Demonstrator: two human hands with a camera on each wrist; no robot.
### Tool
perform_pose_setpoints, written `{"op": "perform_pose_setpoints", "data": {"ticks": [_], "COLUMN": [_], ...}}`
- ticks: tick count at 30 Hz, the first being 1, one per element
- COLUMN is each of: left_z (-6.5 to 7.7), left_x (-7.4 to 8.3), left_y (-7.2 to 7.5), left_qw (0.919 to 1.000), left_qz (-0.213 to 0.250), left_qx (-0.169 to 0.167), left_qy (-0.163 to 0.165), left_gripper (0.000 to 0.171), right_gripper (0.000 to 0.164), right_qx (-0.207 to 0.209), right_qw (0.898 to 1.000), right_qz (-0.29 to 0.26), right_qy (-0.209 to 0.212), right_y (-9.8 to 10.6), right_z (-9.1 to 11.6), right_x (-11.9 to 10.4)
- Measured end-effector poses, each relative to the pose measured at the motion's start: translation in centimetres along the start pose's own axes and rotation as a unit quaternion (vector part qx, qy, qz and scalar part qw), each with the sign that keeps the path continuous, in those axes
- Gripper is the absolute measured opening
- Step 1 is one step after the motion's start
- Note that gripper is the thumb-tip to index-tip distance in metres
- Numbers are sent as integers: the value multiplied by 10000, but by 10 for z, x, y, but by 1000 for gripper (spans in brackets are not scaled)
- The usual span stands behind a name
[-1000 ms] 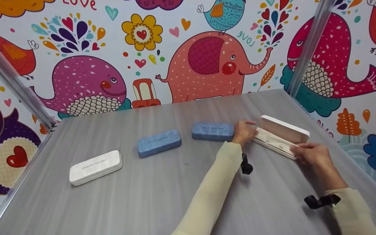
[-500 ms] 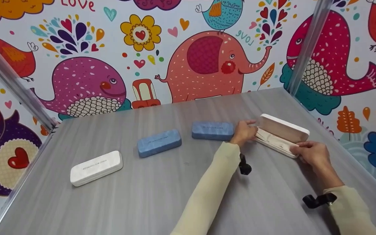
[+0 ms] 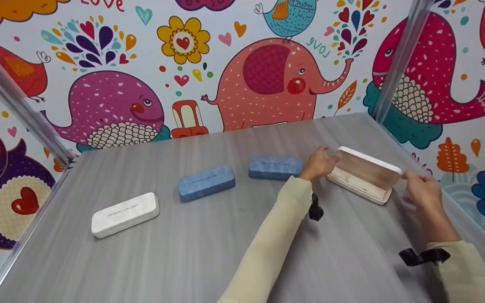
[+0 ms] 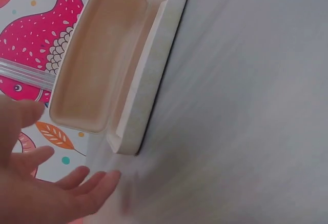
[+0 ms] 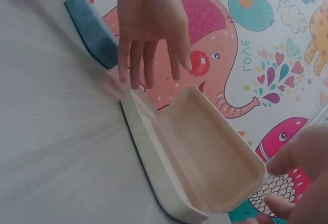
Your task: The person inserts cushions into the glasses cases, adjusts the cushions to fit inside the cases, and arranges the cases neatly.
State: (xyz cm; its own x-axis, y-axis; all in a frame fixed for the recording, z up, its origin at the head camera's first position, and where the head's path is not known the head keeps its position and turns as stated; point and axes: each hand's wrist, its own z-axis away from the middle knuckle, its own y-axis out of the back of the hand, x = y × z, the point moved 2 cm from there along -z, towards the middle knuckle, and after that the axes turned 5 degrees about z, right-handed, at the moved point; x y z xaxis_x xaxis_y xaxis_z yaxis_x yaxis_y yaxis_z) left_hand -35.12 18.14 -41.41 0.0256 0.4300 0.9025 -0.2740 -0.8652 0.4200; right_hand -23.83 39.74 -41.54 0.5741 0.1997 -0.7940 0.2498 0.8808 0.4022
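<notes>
An opened white glasses case (image 3: 364,187) stands at the right of the table, its lid raised and beige inside. A pale cloth (image 3: 354,184) lies in its base. My left hand (image 3: 319,164) is at the case's left end; in the left wrist view its fingers (image 4: 95,188) are extended and apart from the case. At the other end, my right hand (image 3: 424,190) is by the lid's corner, fingers loosely bent. From the right wrist view, one fingertip comes very near that corner; I cannot tell if it touches. Neither hand holds anything.
Two blue glasses cases (image 3: 206,183) lie closed on the grey table (image 3: 209,252), one right beside my left hand. A closed white case (image 3: 125,214) with lettering lies farther left. The patterned wall (image 3: 192,84) borders the table behind.
My right hand has let go of the cloth at the case's right end and moved up and right to the lid's corner. My left hand has lifted slightly, and the cloth lies lower inside.
</notes>
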Motion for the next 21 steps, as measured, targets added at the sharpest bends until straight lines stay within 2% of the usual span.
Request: {"op": "perform_pose_setpoints", "data": {"ticks": [6, 8, 13, 15, 21], "left_z": [0, -1, -4, -4, -1], "left_x": [-4, -3, 5, 8, 10], "left_y": [-10, -12, -16, -16, -15], "left_qw": [9992, 9989, 9975, 9979, 9995], "left_qz": [102, 82, -154, -145, 162], "left_qx": [-378, -458, -624, -587, -284], "left_qy": [47, -46, -293, -244, 48], "left_gripper": [63, 64, 61, 57, 45], "right_gripper": [99, 108, 115, 116, 105], "right_qx": [-1060, -1186, -968, -911, -745], "right_qw": [9940, 9924, 9944, 9949, 9966], "right_qz": [-267, -316, -419, -432, -356], "right_qy": [55, 8, 12, 10, -1], "right_y": [0, -3, -9, -10, -12], "right_z": [-3, -3, -3, -3, -4], "right_x": [-4, -3, -3, -4, -2]}}
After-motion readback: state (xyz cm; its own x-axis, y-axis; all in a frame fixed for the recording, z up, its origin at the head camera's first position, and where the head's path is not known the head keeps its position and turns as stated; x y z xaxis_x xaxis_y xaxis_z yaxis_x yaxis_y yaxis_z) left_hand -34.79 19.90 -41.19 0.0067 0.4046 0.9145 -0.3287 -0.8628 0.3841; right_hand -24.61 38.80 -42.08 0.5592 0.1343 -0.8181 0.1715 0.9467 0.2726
